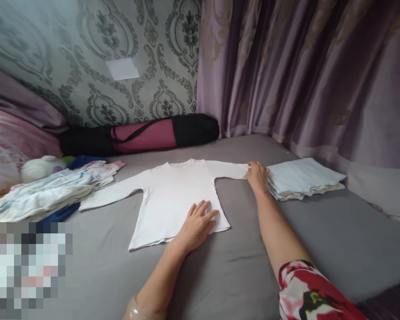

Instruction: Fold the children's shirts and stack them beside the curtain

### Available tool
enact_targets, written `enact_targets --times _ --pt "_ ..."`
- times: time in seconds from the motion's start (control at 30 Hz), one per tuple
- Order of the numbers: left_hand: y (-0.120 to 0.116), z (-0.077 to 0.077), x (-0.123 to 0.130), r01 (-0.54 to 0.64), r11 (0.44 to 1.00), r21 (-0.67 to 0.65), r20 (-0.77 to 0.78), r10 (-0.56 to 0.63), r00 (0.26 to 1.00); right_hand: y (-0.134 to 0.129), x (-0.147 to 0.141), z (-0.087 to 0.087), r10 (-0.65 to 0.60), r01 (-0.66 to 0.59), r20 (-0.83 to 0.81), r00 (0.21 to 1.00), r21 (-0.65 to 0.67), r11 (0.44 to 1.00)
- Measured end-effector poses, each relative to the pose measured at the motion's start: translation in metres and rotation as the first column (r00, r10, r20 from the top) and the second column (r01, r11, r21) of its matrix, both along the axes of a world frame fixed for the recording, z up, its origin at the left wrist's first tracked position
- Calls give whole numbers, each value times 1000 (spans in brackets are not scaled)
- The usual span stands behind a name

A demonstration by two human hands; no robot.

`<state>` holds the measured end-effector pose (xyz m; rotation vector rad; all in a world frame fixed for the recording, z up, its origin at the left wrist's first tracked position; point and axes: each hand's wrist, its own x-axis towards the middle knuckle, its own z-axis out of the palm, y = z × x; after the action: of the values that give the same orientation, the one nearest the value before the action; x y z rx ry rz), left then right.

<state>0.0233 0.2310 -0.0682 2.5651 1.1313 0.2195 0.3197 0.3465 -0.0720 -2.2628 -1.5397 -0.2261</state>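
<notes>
A small white long-sleeved shirt (176, 195) lies spread flat, its neckline toward the wall and its sleeves out to both sides. My left hand (200, 222) rests on the lower right part of its body, palm down with fingers spread. At the end of the right-hand sleeve, my right hand (258, 175) has its fingers closed on the cuff. Just beside that hand sits a stack of folded pale cloths (305, 175). The left-hand sleeve reaches to the edge of a clothes pile.
The grey bed sheet (226, 280) lies under everything. A heap of baby clothes (46, 191) and a white plush toy (42, 168) are at the left. A black and maroon long bag (146, 134) lies along the wall. Purple curtains (253, 66) hang at the right.
</notes>
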Motion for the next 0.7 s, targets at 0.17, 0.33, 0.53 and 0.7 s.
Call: enact_targets --times 0.17,0.33,0.53,0.7 --pt "0 0 0 2 1000 -17 17 -1 1000 0 2 6 -20 17 -84 996 -41 999" --pt "2 -3 -3 4 998 -58 85 1 996 -1 4 13 -46 31 -122 991 -123 992" --pt "18 8 -5 -96 943 -320 386 222 896 5 6 26 -69 83 -397 915 18 996" --pt "61 43 8 -89 775 -625 582 539 609 17 -10 35 175 73 -848 500 242 968"
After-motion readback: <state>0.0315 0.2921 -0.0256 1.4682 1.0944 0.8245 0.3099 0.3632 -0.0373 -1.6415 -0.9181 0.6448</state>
